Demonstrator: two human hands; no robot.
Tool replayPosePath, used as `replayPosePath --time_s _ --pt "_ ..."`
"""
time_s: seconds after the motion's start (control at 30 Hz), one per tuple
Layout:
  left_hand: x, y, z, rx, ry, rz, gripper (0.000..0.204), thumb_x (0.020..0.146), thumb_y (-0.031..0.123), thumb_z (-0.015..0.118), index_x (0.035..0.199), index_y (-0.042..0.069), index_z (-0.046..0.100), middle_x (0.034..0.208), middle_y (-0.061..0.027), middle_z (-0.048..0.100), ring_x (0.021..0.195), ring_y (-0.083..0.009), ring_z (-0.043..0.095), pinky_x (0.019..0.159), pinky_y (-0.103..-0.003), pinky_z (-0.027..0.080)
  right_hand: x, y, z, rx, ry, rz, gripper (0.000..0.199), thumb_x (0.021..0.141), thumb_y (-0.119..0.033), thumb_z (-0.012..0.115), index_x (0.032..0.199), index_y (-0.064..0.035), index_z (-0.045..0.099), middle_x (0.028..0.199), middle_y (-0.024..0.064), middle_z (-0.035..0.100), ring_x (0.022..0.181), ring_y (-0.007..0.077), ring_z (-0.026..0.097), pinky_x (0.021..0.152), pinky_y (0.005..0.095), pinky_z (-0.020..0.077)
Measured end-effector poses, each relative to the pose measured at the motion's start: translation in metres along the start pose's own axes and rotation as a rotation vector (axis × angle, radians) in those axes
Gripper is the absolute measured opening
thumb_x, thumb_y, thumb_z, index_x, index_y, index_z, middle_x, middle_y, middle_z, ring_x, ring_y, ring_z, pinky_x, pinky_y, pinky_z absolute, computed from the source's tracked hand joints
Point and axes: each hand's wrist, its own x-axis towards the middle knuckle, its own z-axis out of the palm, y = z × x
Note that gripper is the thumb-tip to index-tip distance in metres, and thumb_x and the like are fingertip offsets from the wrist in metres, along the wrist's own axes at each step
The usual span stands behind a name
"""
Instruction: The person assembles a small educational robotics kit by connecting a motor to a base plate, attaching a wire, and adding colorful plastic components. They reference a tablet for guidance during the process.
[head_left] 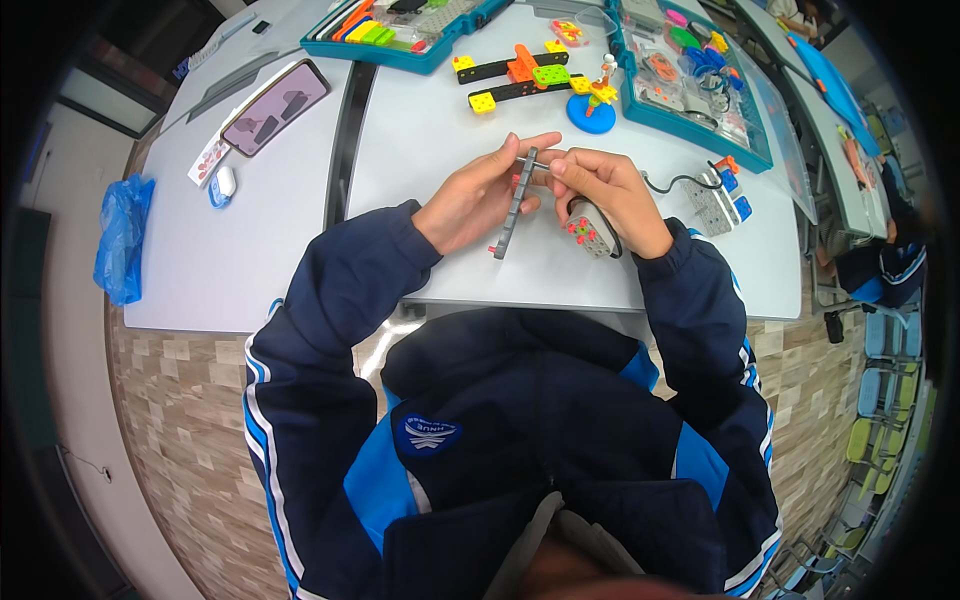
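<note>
1. Two bare hands work above a pale table (430,282), near its front edge. The left hand (472,200) has its fingers loosely curled about the upper part of a grey bar (514,208), which slants down between the hands with red pegs along it.

2. The right hand (612,188) is narrow, thumb and forefinger pinched on a thin rod (538,163) that meets the bar near its top. A grey block (590,230) with red pegs sits just beneath the palm; I can't tell whether other fingers grip it.

3. Beyond the hands on the same top stand a black, yellow and orange model (520,70) and a blue disc (590,115). Two teal trays of parts, left (432,62) and right (692,145), lie at the far side; a wired block (714,206) is off to the right.

4. Across a dark seam at left, a phone (276,107) leans on a printed card (206,163), and a blue bag (124,240) hangs at the table's edge.

5. Wood-patterned floor (190,400) shows below; blue and green chairs (880,385) line the right.

6. The jacket's blue badge (430,432) bears white lettering and an emblem.
</note>
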Motion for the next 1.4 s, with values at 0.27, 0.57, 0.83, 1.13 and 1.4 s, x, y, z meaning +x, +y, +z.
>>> replayPosePath --time_s 0.27,0.57,0.83,1.13,1.4 --pt "0.002 -0.015 0.0 0.141 -0.03 -0.026 0.061 0.106 0.048 0.023 0.154 0.011 0.029 0.107 0.001 0.054 0.087 -0.01 0.043 0.085 -0.026 0.04 0.001 0.004 0.007 -0.036 0.0 0.016 0.033 0.099 -0.03 0.059 0.085 -0.0001 0.062 0.069 0.0065 0.064 0.063 0.0124 0.063 0.062 0.0228 0.0494" --pt "0.007 -0.009 -0.004 0.065 0.097 0.081 0.06 0.107 0.045 0.024 0.152 0.005 0.032 0.125 -0.0056 0.055 0.092 -0.0085 0.049 0.07 -0.022 0.045 0.003 -0.003 -0.014 0.1 0.216 0.138 0.07 0.1 -0.064 0.028 0.101 -0.0023 0.061 0.084 0.0115 0.069 0.069 0.0152 0.06 0.065 0.0257 0.0482" --pt "0.002 0.008 -0.008 0.13 0.204 0.095 0.057 0.106 0.043 0.033 0.148 0.005 0.039 0.125 -0.0051 0.055 0.094 -0.0079 0.05 0.072 -0.021 0.046 0.001 -0.01 -0.023 0.266 0.019 0.232 0.062 0.102 -0.055 0.036 0.129 -0.0015 0.052 0.114 0.0146 0.064 0.089 0.0173 0.06 0.078 0.0289 0.0502" --pt "-0.001 0.017 -0.004 0.428 0.271 0.203 0.056 0.106 0.046 0.032 0.145 0.009 0.047 0.119 -0.0011 0.055 0.092 -0.0089 0.049 0.072 -0.022 0.04 0.002 0.001 -0.002 -0.228 0.041 -0.287 0.053 0.085 0.002 0.071 0.133 0.0022 0.051 0.126 0.0102 0.058 0.117 0.0168 0.055 0.098 0.0319 0.0463" --pt "0.001 0.007 0.001 0.497 0.199 0.296 0.06 0.106 0.052 0.025 0.145 0.012 0.048 0.12 -0.0062 0.056 0.108 -0.0141 0.052 0.098 -0.028 0.039 0.002 0.008 0.008 -0.617 0.195 -0.41 0.046 0.076 0.0 0.078 0.119 0.0012 0.059 0.116 0.0091 0.063 0.105 0.0179 0.062 0.09 0.0315 0.0509"
